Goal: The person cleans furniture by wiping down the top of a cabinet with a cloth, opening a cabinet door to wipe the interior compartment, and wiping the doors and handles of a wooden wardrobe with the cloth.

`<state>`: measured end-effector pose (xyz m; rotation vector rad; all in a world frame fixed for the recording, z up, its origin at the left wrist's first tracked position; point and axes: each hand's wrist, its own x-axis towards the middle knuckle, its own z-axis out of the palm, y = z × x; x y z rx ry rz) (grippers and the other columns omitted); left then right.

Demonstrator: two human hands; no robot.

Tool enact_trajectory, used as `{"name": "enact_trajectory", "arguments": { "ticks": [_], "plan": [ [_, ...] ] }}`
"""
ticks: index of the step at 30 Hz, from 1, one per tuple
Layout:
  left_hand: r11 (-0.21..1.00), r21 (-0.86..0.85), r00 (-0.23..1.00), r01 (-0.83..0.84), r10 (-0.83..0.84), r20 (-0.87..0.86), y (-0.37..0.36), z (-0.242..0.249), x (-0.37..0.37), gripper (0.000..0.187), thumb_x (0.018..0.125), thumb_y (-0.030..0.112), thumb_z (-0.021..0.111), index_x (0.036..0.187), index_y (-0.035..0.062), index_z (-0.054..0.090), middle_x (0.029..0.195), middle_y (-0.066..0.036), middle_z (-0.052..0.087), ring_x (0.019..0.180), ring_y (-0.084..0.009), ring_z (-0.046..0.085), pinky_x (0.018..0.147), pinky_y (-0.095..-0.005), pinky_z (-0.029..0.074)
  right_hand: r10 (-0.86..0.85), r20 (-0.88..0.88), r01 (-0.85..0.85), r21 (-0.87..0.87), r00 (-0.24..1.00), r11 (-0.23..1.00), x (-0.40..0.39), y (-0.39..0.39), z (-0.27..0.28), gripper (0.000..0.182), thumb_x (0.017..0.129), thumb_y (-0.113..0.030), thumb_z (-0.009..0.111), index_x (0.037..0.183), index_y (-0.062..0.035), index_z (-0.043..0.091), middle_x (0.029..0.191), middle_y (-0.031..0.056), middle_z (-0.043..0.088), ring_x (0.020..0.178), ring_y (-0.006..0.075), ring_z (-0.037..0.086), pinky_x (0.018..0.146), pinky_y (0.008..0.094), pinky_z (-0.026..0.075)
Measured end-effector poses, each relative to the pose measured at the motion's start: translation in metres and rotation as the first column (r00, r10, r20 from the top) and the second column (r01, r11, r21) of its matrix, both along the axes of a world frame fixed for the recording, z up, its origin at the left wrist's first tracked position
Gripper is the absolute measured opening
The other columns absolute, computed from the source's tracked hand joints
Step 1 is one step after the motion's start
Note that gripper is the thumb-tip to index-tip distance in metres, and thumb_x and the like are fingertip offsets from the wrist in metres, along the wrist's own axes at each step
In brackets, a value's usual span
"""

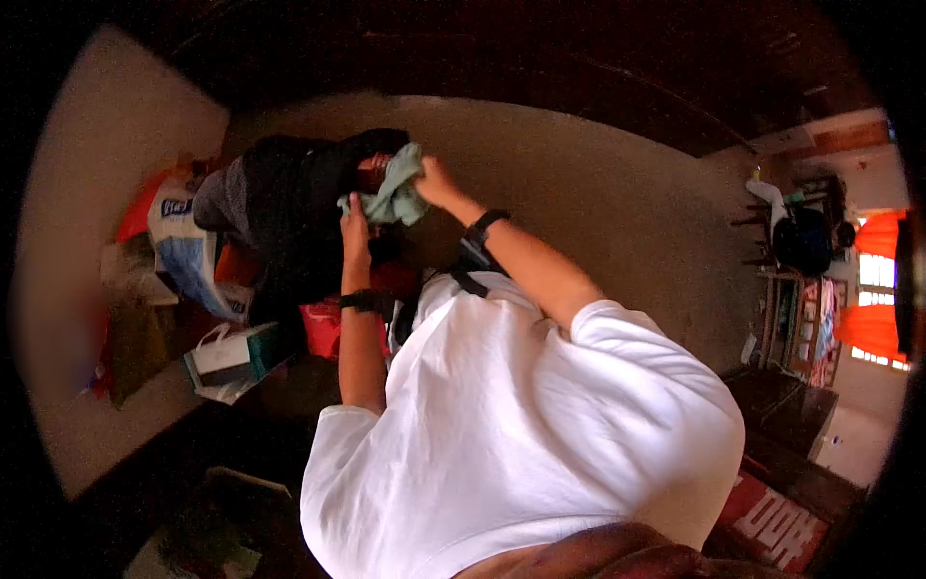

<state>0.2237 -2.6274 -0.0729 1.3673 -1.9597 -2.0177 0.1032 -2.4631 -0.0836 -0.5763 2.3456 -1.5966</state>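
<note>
Count in view: one pale green cloth (394,193); two hands (355,232); two dark wristbands (360,301), one per wrist; one white shirt (502,415); one white-and-teal bag (224,359); one white-and-blue package (185,253); two orange curtain sections (880,236).

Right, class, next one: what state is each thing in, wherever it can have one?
Green cloth: crumpled, held up between both hands
Left hand: closed on the cloth
Right hand: closed on the cloth
Dark fabric: heaped
White-and-green bag: handle raised; contents not visible
Orange curtains: parted
Window: bright between the curtains
</note>
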Motion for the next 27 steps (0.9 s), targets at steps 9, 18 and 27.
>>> {"name": "enact_trajectory", "arguments": {
  "ticks": [9,18,27],
  "plan": [
    [0.821,-0.46,0.938,0.337,-0.335,0.091,-0.003,-0.102,-0.008,0.031,0.091,0.02,0.051,0.092,-0.0102,0.059,0.085,-0.025,0.06,0.073,-0.0361,0.062,0.061,-0.0466,0.049,0.252,-0.197,-0.164,0.379,0.947,0.911,-0.003,-0.034,0.057,0.063,0.083,-0.002,0.059,0.139,0.0083,0.033,0.131,0.0288,0.047,0.108,0.0432,0.055,0.087,0.0482,0.049],
    [0.902,0.018,0.884,0.431,-0.425,0.195,-0.017,-0.092,-0.001,0.025,0.093,0.021,0.049,0.101,-0.0017,0.056,0.081,-0.011,0.058,0.066,-0.0192,0.06,0.059,-0.0372,0.053,0.43,0.22,-0.47,0.594,0.876,0.653,-0.032,-0.037,-0.046,0.028,0.075,-0.013,0.061,0.092,0.0091,0.063,0.089,0.0279,0.062,0.077,0.0344,0.061,0.065,0.0455,0.049],
    [0.907,-0.271,0.846,0.322,-0.404,-0.347,0.025,0.073,0.012,0.074,0.084,0.014,0.073,0.147,0.0058,0.035,0.117,-0.01,0.056,0.097,-0.0195,0.057,0.081,-0.0335,0.05,0.125,0.039,-0.13,0.327,0.991,0.936,-0.022,-0.023,0.049,0.048,0.073,-0.021,0.069,0.113,0.0027,0.058,0.1,0.0258,0.065,0.095,0.0403,0.064,0.079,0.0456,0.05]
  ]
}}
